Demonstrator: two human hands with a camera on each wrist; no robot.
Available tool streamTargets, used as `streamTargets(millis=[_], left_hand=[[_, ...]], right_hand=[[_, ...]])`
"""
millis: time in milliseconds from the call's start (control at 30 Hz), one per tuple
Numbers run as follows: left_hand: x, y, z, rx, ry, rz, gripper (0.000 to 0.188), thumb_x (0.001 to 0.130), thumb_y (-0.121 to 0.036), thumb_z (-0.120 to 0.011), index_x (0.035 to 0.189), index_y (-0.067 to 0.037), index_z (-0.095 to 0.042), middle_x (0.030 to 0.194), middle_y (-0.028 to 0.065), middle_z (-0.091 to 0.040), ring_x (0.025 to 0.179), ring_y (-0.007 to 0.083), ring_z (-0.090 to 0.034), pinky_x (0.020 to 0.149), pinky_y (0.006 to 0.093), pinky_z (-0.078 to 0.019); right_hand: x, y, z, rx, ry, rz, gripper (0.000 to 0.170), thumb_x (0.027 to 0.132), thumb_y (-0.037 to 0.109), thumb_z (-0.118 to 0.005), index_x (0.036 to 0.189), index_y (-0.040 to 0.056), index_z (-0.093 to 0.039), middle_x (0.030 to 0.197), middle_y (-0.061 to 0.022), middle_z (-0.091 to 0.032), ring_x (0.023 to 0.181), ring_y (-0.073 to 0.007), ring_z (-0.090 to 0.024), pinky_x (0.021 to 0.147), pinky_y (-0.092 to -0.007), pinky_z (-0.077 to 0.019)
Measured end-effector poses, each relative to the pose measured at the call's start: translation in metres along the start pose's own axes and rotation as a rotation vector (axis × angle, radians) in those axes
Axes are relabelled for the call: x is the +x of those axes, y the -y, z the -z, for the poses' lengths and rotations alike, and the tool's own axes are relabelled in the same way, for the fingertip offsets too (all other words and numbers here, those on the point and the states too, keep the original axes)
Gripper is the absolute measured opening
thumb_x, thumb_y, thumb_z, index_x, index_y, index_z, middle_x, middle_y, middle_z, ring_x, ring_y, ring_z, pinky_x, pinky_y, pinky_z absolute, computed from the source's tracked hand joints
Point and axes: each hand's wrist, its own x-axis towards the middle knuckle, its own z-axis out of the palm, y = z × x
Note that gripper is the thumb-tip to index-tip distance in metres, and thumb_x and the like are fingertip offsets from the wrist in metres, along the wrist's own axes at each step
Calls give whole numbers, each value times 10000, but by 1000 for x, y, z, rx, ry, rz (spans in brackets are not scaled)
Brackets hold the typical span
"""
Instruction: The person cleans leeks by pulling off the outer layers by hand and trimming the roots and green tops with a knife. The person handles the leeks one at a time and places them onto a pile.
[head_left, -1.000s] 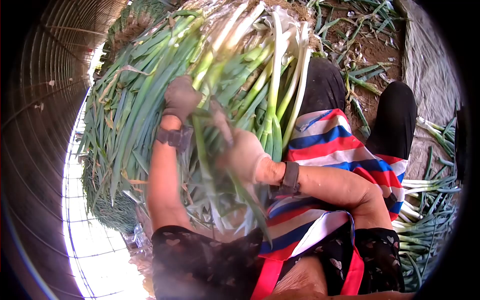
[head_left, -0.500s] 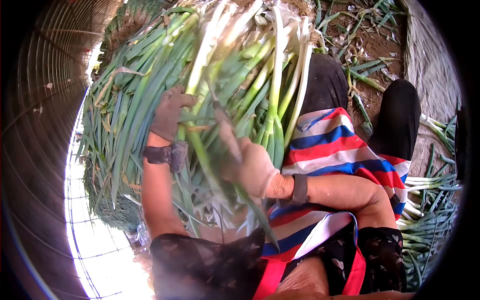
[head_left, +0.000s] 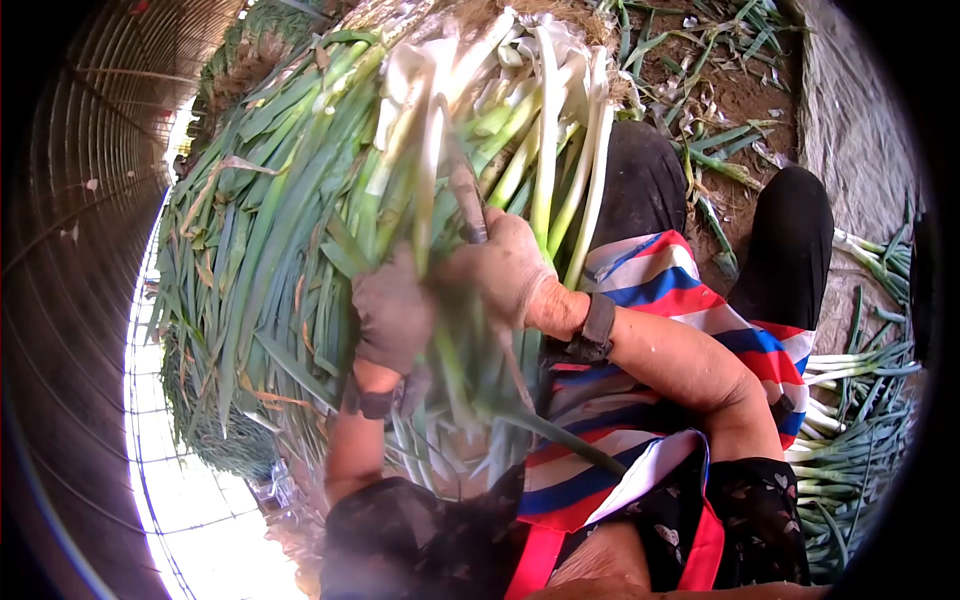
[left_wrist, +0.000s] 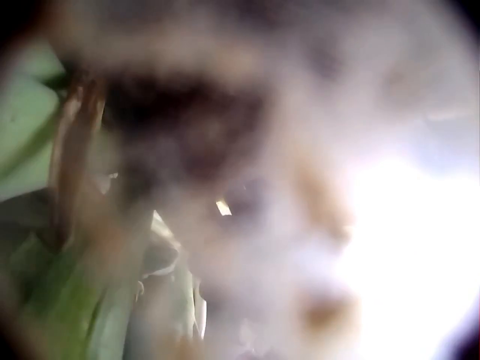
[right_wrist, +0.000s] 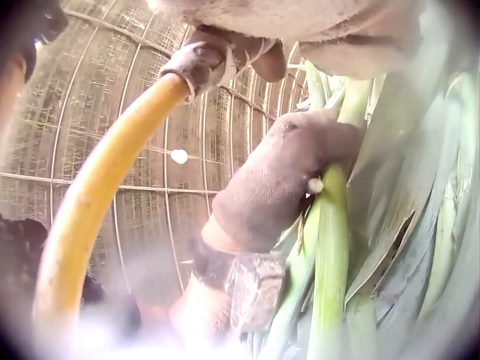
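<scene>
My gloved left hand [head_left: 393, 312] grips a leek [head_left: 428, 175] by its green part, the white root end pointing up and away. In the right wrist view, the left hand's fingers wrap around the green stalk [right_wrist: 330, 255]. Close beside it, my gloved right hand [head_left: 500, 268] holds a dark, thin-nosed air gun [head_left: 467, 200], its nozzle next to the leek. A yellow hose [right_wrist: 94, 202] hangs from a clamped fitting under the right hand. The area between both hands is blurred. The left wrist view is mostly a close blur with some leaves.
A large heap of leeks [head_left: 235, 270] spreads left and ahead. More leeks [head_left: 850, 440] lie in rows at the right. Leaf scraps lie on bare soil [head_left: 740, 95] beside a grey sheet [head_left: 860, 130]. A striped apron [head_left: 650, 285] covers the lap; a ribbed tunnel wall [head_left: 75, 250] curves at the left.
The left hand has moved down toward my body and closer to the right hand, bringing the leek's white end nearer the nozzle. The right hand has shifted slightly up, still holding the air gun.
</scene>
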Motion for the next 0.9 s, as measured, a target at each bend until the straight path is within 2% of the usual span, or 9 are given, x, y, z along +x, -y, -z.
streamTargets(millis=[267,400,500,600,700,767,800,833,900], left_hand=[[-16,-29,-4,159,146,185,524,910,-347,-614,1261,38,-562,842,218,-657,754,403,-658,708,507,-505],[-14,-41,-2,157,235,264,523,910,-337,-630,1259,47,-564,974,277,-665,838,406,-671,733,489,-523],[-17,-40,-3,-123,65,239,510,897,-302,-666,1255,49,-572,1059,294,-662,903,417,-670,771,461,-534],[-20,-38,11,-201,205,341,497,889,-265,-694,1250,54,-573,1092,241,-679,924,370,-682,811,404,-535],[-14,-29,21,-928,250,458,423,908,-218,-662,1229,47,-585,1027,153,-687,861,271,-678,773,350,-540],[-45,16,-23,-791,71,121,408,908,-213,-641,1227,36,-585,976,113,-669,819,211,-652,743,317,-538],[-44,18,-22,-905,95,141,406,906,-215,-635,1226,30,-584,956,104,-662,803,192,-643,732,307,-539],[-34,9,-9,-1019,117,164,404,905,-218,-629,1225,24,-582,935,94,-654,787,173,-634,721,298,-539],[-12,-12,28,-1598,396,612,409,899,-234,-625,1223,11,-576,904,94,-643,766,156,-625,708,292,-543]], right_hand=[[7,47,20,-65,-5,8,256,722,78,-772,907,-16,-623,719,-55,-606,633,-153,-588,578,-316,-488],[31,29,26,-105,16,104,241,721,106,-778,866,-15,-628,682,-53,-598,532,-155,-553,500,-324,-457],[20,43,27,-121,-8,41,244,725,108,-775,861,-15,-615,665,-56,-584,461,-161,-522,433,-332,-428],[13,51,30,-52,-26,0,245,724,99,-770,852,-11,-592,646,-55,-564,412,-168,-498,369,-337,-396],[10,57,31,-18,5,-53,243,726,92,-762,842,-7,-573,628,-54,-548,384,-167,-483,321,-340,-366],[15,56,34,-33,42,-44,239,731,91,-756,842,-12,-571,621,-56,-546,377,-167,-479,304,-345,-355],[16,55,37,-46,62,-29,237,735,92,-752,844,-17,-573,619,-58,-546,375,-167,-478,298,-348,-352],[11,61,38,-34,83,-26,233,738,94,-749,849,-20,-579,618,-57,-548,378,-163,-482,305,-343,-355],[-2,67,39,-28,107,-30,227,745,97,-742,860,-28,-590,617,-56,-552,384,-155,-491,320,-329,-363]])
